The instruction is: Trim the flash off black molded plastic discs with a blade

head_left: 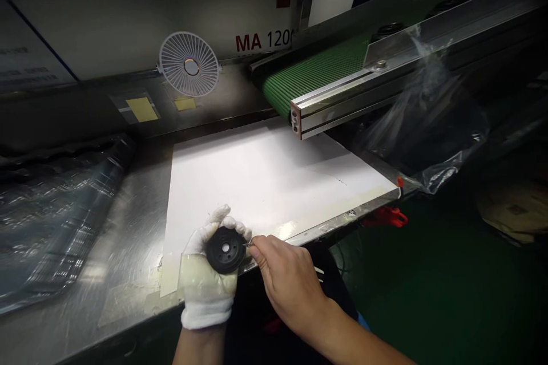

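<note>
My left hand (208, 274), in a white glove with yellowish tape round the palm and wrist, is closed round a round black plastic disc (216, 258). A pale hole marks the disc's middle, with smaller holes about it. My bare right hand (289, 274) is closed on a small knife, mostly hidden by the fingers. Its thin metal blade (247, 245) meets the disc's right rim. Both hands are at the table's front edge, by a white sheet (240, 177).
A green conveyor belt (317, 71) slopes down to the sheet's back edge, with several black parts (387, 29) higher up. A white fan (189, 64) stands behind. Clear plastic trays (55, 211) lie left. A plastic bag (428, 108) hangs right, above a red-handled tool (387, 217).
</note>
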The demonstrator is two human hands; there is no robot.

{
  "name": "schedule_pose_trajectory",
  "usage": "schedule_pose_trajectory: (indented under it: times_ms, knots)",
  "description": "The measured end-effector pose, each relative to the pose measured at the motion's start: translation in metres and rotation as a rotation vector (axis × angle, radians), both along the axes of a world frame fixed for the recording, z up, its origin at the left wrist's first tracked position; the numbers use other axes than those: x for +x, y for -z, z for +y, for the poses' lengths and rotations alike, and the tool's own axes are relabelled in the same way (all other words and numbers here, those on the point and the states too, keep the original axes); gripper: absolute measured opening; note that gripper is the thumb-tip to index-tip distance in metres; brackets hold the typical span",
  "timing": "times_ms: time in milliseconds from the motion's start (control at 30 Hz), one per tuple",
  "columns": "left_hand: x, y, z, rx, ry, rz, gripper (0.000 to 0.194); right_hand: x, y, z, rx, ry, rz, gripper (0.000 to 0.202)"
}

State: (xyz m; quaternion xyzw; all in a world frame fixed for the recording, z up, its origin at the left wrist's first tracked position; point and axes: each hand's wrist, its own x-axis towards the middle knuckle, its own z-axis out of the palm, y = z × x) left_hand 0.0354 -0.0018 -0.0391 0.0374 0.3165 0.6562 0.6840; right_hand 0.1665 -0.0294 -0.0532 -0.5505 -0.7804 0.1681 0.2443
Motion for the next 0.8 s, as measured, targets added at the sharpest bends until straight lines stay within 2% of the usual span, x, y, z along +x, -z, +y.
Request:
schedule_pose_trajectory:
  times_ms: [100, 367, 433, 567, 800]
  knots:
    - [0.002, 0.003, 0.002, 0.031, -0.052, -0.005, 0.019, -0.004, 0.003, -0.003, 0.015, 0.002, -0.022, 0.023]
    - [0.006, 0.01, 0.002, 0.11, -0.166, 0.085, 0.021, -0.014, 0.008, -0.01, 0.012, -0.039, 0.002, 0.023]
    - [0.005, 0.006, 0.001, 0.065, -0.115, 0.081, 0.024, -0.013, 0.006, -0.009, 0.014, -0.043, 0.02, 0.024]
    - [0.001, -0.005, -0.003, -0.019, 0.067, 0.058, 0.034, -0.006, 0.002, -0.006, 0.013, -0.034, 0.027, 0.026]
    - [0.001, -0.001, 0.0, 0.026, 0.05, 0.013, 0.017, -0.004, 0.0, -0.001, 0.04, 0.018, -0.013, 0.023]
